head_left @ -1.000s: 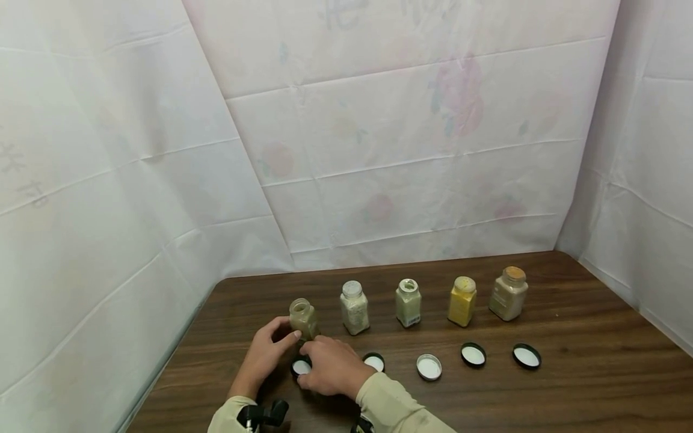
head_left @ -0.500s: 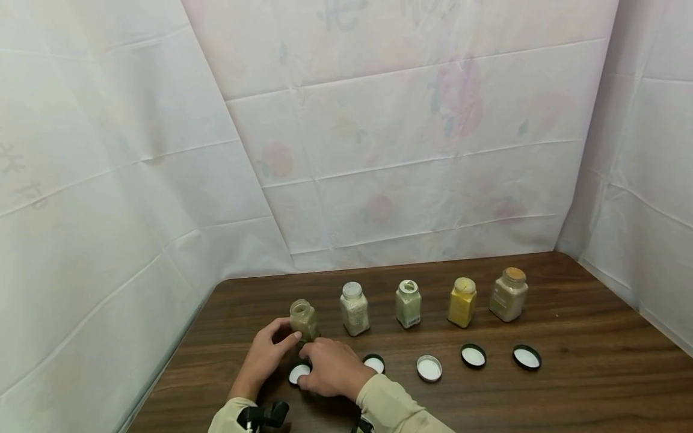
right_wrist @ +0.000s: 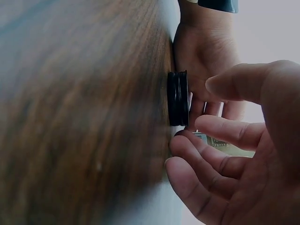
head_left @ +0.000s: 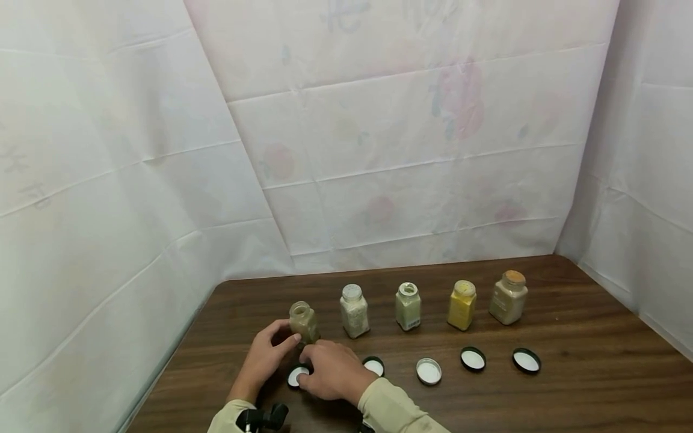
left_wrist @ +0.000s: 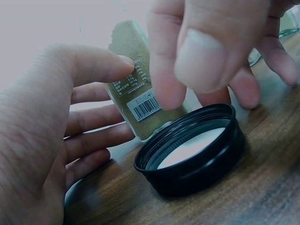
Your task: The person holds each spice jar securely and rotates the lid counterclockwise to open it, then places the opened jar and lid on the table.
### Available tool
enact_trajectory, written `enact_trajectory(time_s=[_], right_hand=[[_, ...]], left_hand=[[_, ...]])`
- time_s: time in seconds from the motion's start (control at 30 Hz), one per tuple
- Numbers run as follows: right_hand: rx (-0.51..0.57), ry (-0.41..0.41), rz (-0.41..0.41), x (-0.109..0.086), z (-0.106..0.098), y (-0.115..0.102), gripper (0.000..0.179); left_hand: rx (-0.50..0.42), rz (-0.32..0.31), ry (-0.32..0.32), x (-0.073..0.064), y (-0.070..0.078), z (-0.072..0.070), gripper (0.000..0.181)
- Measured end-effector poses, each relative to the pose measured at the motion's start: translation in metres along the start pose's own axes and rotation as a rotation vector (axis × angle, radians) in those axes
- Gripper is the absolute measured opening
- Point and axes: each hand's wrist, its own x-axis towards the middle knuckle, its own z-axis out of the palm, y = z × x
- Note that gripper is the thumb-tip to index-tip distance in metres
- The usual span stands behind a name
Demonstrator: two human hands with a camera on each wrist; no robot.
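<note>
My left hand [head_left: 264, 356] holds a small open glass jar [head_left: 304, 325] of brownish powder at the table's left. In the left wrist view, the thumb lies on the jar's labelled face [left_wrist: 140, 93] and the fingers reach round its left side. In front of the jar, a black screw lid [head_left: 296, 377] lies on the wood, white liner upward. My right hand [head_left: 337, 370] hovers over and beside this lid, its fingers loosely bent. The right wrist view shows a gap between the thumb and the lid's rim [right_wrist: 179, 98]; nothing is gripped there.
Right of the held jar stand uncapped jars: a white one [head_left: 354, 313], a pale green one [head_left: 408, 308], a yellow one [head_left: 462, 305] and a beige one [head_left: 508, 299]. Several lids lie before them, including a silver-rimmed lid [head_left: 429, 371]. White sheeting [head_left: 411, 168] hangs behind the table.
The black lid near the held jar has shifted slightly left and toward me, and now lies flat. My left hand and the jar stay put; my right hand has hardly moved.
</note>
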Motion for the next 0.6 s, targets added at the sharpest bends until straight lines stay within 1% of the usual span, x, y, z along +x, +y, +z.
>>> enact_trajectory(time_s=[0.33, 0.47, 0.6], right_hand=[[0.037, 0.051, -0.003, -0.008, -0.005, 0.003, 0.022], [0.063, 0.096, 0.0, -0.013, -0.01, 0.007, 0.019], [0.078, 0.142, 0.001, -0.017, -0.014, 0.01, 0.018]], left_hand=[[0.033, -0.007, 0.012, 0.005, -0.006, 0.001, 0.036], [0.051, -0.004, 0.021, 0.007, -0.006, 0.003, 0.036], [0.073, -0.001, 0.031, 0.006, -0.005, 0.002, 0.037]])
